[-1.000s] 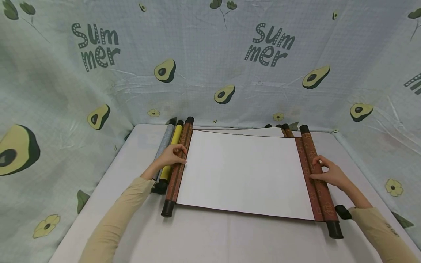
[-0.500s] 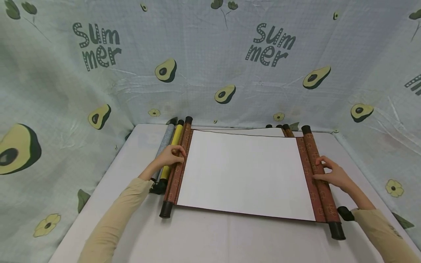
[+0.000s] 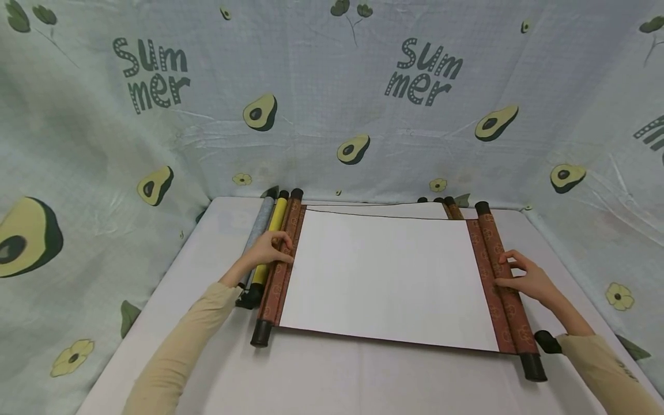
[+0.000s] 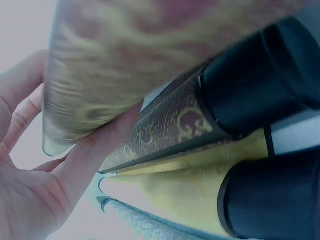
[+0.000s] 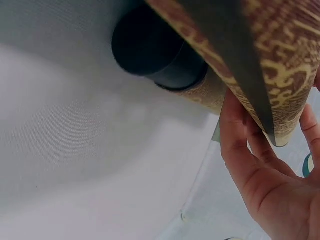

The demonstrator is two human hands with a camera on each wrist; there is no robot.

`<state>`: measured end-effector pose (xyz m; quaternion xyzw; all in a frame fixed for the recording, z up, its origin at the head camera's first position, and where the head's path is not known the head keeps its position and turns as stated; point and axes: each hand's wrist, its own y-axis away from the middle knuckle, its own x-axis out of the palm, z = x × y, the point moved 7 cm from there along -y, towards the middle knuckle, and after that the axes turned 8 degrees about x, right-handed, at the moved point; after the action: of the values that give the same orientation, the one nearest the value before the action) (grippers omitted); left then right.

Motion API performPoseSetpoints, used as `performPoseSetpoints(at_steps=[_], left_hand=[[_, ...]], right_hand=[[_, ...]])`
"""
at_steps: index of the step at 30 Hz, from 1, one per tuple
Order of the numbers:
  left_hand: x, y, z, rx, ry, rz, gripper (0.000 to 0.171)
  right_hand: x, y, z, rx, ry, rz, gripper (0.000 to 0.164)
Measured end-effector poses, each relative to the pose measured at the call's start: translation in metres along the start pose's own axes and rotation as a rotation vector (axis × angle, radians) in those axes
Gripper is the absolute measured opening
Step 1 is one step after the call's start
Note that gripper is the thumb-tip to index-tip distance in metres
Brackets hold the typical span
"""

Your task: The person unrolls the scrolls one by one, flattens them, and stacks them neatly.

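In the head view, a partly unrolled hanging scroll [image 3: 389, 276] shows a blank white sheet between reddish-brown patterned ends with black knobs. My left hand [image 3: 267, 249] grips its left roller [image 3: 270, 302], thumb toward the white sheet. On the other side my right hand [image 3: 530, 280] holds the right roller [image 3: 512, 311] between thumb and fingers. The left wrist view has the patterned roll [image 4: 115, 70] close up, with my left thumb and fingers [image 4: 100, 142] around it. In the right wrist view, my right hand [image 5: 280, 185] holds the patterned roller [image 5: 285, 65] from below.
Left of the scroll lie a yellow roll [image 3: 261, 274] and a grey roll [image 3: 256, 227], both black-ended. Behind it another white sheet [image 3: 384, 211] with brown rollers [image 3: 453, 208] lies on the white table [image 3: 332, 380]. A dark object [image 3: 547, 342] is beside my right wrist. Avocado-print cloth [image 3: 311, 115] hangs behind.
My hands have drawn slightly apart: the left roller has shifted a little left, the right one a little right and nearer. More brown border shows beside the left roller.
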<state>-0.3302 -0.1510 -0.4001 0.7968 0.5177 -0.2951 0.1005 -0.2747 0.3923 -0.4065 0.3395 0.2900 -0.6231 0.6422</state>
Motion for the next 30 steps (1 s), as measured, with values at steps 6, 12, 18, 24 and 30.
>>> performPoseSetpoints(at_steps=[6,12,18,24,30], left_hand=[[-0.005,0.002,0.003,0.038,0.012,-0.016,0.022],[-0.006,0.005,0.006,-0.007,0.041,-0.016,0.018],[-0.007,0.008,0.008,-0.076,0.076,-0.018,0.016],[-0.006,0.008,0.012,-0.091,0.055,-0.033,0.020],[-0.007,0.008,0.015,-0.108,0.076,-0.036,0.023]], right_hand=[[-0.001,-0.002,-0.008,0.035,-0.002,-0.018,0.046],[-0.002,-0.003,-0.006,0.023,-0.036,0.015,0.051],[-0.005,-0.002,-0.008,0.019,-0.088,0.034,0.046],[-0.005,-0.001,-0.008,0.018,-0.104,0.062,0.044],[-0.004,-0.005,-0.013,0.043,-0.160,0.118,0.043]])
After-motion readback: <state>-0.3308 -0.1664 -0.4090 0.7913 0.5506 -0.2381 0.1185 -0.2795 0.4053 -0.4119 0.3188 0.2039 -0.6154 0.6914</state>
